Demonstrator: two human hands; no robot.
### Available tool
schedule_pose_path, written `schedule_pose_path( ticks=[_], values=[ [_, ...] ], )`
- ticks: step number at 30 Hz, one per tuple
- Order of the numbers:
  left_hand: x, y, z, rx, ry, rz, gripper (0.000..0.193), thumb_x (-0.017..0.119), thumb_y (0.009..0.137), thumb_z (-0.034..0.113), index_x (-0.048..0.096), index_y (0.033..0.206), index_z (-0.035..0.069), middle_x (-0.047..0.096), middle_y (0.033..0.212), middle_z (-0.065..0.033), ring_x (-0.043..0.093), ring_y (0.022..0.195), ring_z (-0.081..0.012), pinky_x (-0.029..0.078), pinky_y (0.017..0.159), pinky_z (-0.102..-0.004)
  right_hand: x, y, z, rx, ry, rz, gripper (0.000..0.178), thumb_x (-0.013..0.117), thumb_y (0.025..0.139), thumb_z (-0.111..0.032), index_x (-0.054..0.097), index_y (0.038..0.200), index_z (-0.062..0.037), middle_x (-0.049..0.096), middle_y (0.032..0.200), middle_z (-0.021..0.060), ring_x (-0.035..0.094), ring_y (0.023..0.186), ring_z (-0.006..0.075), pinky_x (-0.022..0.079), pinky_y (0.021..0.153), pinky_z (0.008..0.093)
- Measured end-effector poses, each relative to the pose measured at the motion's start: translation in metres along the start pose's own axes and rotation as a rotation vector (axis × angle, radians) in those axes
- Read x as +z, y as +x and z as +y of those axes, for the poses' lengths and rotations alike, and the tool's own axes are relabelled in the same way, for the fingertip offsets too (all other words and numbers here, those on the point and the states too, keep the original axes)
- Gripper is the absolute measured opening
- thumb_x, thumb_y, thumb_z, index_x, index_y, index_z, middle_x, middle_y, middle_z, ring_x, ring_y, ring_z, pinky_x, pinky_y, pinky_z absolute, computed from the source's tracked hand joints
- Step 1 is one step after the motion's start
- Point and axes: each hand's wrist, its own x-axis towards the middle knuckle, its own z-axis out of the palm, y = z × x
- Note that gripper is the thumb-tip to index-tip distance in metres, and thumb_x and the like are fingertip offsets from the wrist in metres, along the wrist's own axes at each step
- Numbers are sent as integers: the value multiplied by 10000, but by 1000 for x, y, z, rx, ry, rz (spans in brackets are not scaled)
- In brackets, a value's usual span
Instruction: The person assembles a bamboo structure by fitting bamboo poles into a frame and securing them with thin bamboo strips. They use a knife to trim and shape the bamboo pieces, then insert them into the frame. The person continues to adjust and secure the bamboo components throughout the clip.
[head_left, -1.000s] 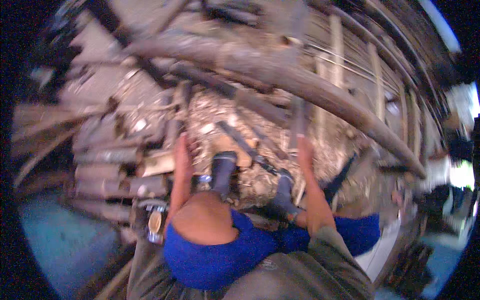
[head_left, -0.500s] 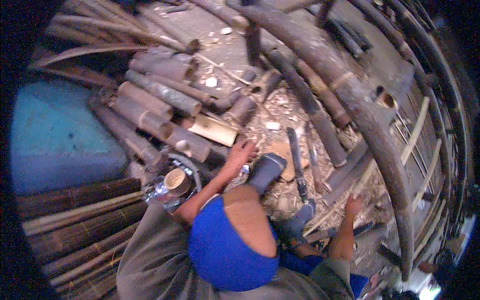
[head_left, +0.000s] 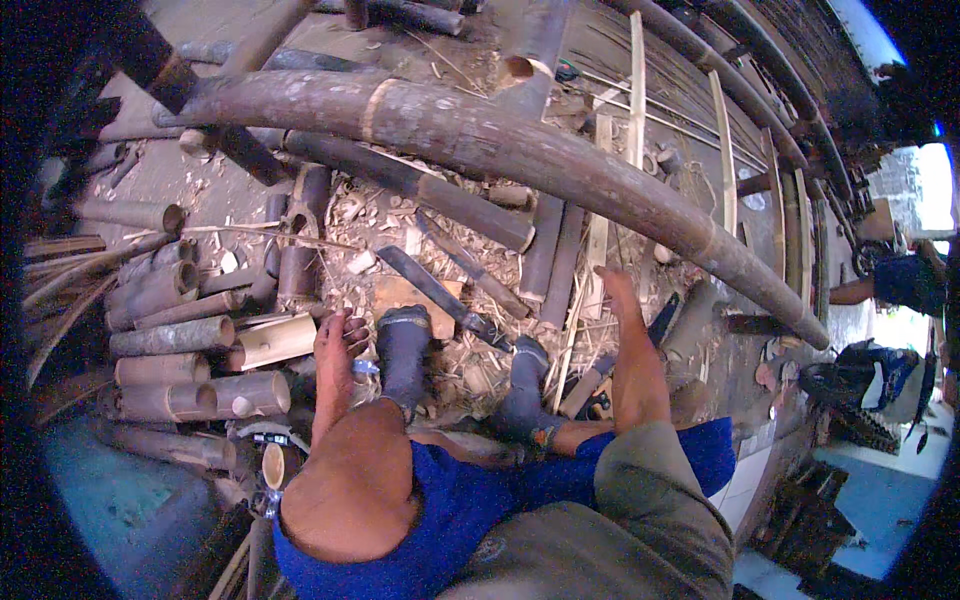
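Observation:
My left hand (head_left: 343, 338) is held over the left side of the work area, fingers loosely curled and apart, with nothing in it. It is close to a split bamboo piece (head_left: 275, 341) with a pale inner face. My right hand (head_left: 612, 287) reaches forward beside several thin pale bamboo strips (head_left: 572, 345). Its fingers are too unclear to show whether they grip a strip. Between my feet, a long dark blade-like tool (head_left: 430, 290) lies slanting over a flat tan wooden block (head_left: 395, 293). My dark-socked left foot (head_left: 403, 350) rests beside that block.
A thick bamboo pole (head_left: 480, 125) arches across the space before me. Cut bamboo sections (head_left: 170, 337) are piled at the left. Shavings (head_left: 480, 370) cover the ground. A cup-like pale-topped piece (head_left: 280, 465) stands by my left knee. Another person's arm (head_left: 855, 290) shows at far right.
My view has swung to the right, so the poles and piles appear shifted left. My right arm now extends farther forward, near the strips. The left hand stays free near the split bamboo.

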Motion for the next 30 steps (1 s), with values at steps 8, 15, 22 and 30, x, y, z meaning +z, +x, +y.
schedule_pose_path(
  ticks=[8, 15, 22, 30],
  values=[
    [2, -3, 0, 6, -10, 0, 413, 580, 984, 395, 584, 1196, 42, 679, 944, -64, 654, 791, -162, 525, 716, -302, -87, 64, 14, -295, -1348, -51, 434, 609, 830, -330, 685, 1092, 7, 669, 1099, 281, 659, 1039, 407, 519, 870, 482],
    [1, 1, -2, -7, -8, -21, 421, 598, 977, 422, 595, 1173, 50, 677, 943, -62, 652, 786, -154, 518, 687, -294, -59, -41, -53, -333, -855, 447, 732, 657, 807, -538, 588, 1317, -18, 629, 1268, 257, 608, 1155, 438, 481, 955, 506],
    [22, 4, -1, -17, -52, -172, 465, 615, 966, 436, 596, 1211, 41, 685, 977, -73, 648, 796, -152, 525, 721, -303, -54, -70, -14, -149, -205, 114, 483, 637, 888, -388, 629, 1147, 19, 709, 961, 195, 707, 812, 327, 578, 690, 434],
    [40, 0, 7, 139, 180, -167, 446, 627, 951, 394, 638, 1190, 17, 703, 983, -94, 654, 849, -172, 518, 777, -315, 129, -173, -47, -62, 923, -162, 250, 591, 955, -282, 574, 1053, -53, 657, 863, 153, 644, 655, 272, 550, 556, 394]
  ],
)
